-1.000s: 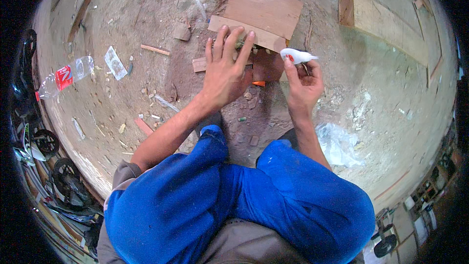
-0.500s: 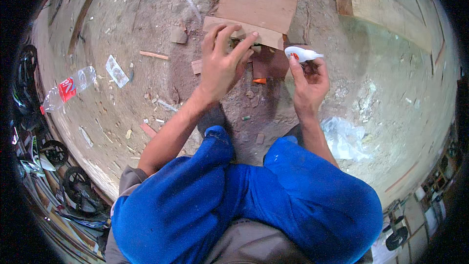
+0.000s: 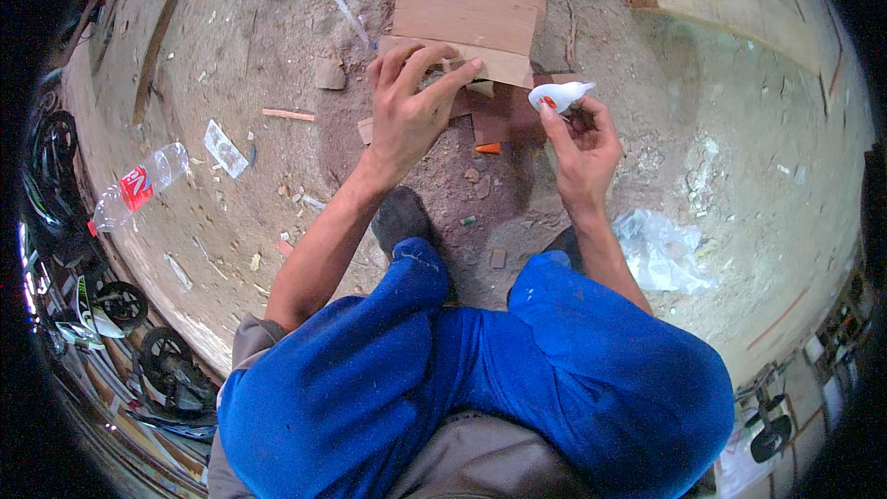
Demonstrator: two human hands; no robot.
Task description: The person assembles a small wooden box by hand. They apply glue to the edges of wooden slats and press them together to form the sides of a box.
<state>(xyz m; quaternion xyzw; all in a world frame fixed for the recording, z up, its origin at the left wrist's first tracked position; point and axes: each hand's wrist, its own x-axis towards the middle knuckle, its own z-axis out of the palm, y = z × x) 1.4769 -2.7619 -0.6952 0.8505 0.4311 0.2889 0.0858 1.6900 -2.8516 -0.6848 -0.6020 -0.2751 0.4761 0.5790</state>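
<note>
"What's biggest?"

"The thick timber beam (image 3: 730,0), far right. Next, the flat wooden board (image 3: 469,5), far and central, then the narrower wooden strip (image 3: 506,65) along its near edge."

"And the hands?"

"The left hand (image 3: 407,117) is over the strip's left part, fingers bent, thumb spread apart from them; I can't tell whether they grip it. The right hand (image 3: 587,152) pinches the white bottle (image 3: 562,94) between thumb and fingers, just right of the strip."

"Anything smaller?"

"An orange piece (image 3: 488,148), between the hands, nearer than the strip."
</note>
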